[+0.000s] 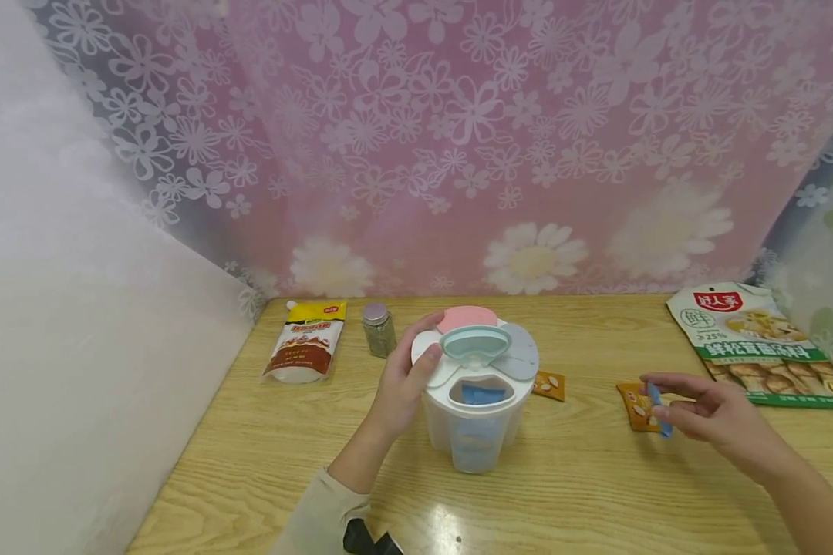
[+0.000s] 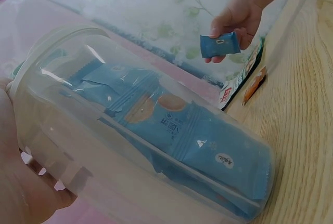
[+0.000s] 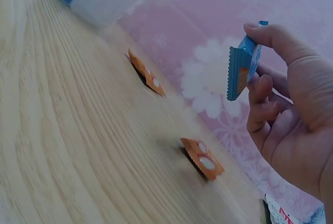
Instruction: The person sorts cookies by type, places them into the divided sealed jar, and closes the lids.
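A round storage container [image 1: 475,455] with clear compartments and pink, teal and grey lids stands on the table. My left hand [image 1: 397,385] grips its left side, the thumb on the lid's top. The teal lid [image 1: 475,344] is raised above the front compartment, where blue snack packets [image 2: 166,117] are stacked inside. Off to the right, my right hand [image 1: 722,420] pinches a small blue snack packet [image 3: 244,68] between thumb and fingers in the air. Beneath it lies an orange snack packet [image 1: 635,408]; another orange packet [image 1: 550,385] rests just right of the container, partly hidden.
A white, yellow and brown pouch [image 1: 305,343] stands at the back left beside a small glass jar [image 1: 379,331] with a purple lid. At the right lies a large green-and-white food bag [image 1: 763,347]. A floral curtain [image 1: 444,154] borders the table [image 1: 284,470] behind.
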Action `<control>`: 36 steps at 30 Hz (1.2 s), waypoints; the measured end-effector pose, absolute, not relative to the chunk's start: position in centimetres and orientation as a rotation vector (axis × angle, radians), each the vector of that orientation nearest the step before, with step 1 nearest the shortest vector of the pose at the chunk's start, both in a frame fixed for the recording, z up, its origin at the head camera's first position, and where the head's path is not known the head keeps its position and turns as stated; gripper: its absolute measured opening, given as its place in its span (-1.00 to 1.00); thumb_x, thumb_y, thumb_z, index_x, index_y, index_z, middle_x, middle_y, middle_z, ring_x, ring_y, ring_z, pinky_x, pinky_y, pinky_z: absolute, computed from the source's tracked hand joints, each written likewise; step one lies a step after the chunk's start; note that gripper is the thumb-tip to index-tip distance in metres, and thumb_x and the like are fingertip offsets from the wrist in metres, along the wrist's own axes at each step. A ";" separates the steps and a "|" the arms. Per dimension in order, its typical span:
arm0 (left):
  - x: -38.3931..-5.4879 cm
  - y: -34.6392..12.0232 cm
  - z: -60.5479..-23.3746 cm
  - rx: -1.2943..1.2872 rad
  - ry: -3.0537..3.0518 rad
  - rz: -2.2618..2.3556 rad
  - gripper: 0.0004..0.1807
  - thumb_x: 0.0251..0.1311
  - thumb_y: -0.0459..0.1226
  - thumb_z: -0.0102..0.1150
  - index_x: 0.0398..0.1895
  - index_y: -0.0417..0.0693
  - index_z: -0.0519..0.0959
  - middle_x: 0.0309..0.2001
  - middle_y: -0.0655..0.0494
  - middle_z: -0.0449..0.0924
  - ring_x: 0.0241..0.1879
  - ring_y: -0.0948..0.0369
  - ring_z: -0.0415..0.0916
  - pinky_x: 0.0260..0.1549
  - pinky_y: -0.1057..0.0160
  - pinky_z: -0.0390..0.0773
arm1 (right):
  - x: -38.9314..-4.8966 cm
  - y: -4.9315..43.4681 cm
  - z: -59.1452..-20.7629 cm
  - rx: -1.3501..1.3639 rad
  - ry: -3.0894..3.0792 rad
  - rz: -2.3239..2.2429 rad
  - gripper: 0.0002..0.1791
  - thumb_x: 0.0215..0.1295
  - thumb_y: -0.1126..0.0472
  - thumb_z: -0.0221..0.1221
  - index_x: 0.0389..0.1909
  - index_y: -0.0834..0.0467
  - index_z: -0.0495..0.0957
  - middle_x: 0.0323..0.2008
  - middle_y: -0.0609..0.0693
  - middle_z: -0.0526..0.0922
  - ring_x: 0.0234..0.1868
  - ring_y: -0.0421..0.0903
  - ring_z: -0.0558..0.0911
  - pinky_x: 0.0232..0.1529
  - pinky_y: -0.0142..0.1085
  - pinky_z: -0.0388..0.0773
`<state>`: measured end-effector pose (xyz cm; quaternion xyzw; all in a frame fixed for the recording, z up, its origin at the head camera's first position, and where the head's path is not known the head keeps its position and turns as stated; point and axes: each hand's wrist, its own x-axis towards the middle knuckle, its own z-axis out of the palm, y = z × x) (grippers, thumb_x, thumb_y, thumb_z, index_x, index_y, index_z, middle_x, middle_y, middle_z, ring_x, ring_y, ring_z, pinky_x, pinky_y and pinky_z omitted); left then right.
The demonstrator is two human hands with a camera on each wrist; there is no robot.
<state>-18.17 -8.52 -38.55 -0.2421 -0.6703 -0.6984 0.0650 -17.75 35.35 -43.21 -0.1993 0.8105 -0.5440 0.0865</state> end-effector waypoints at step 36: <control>-18.3 -8.6 -38.6 -0.732 -2.019 -2.144 -0.44 0.50 -0.08 -0.05 0.47 -0.09 0.26 0.35 -0.23 0.32 0.14 0.19 0.47 0.08 0.32 0.56 | -17.2 26.0 -38.9 -0.991 1.958 -1.898 -0.68 0.42 0.60 -0.08 0.02 0.29 0.54 -0.34 -0.05 0.69 -0.55 -0.07 0.55 -0.62 -0.12 0.42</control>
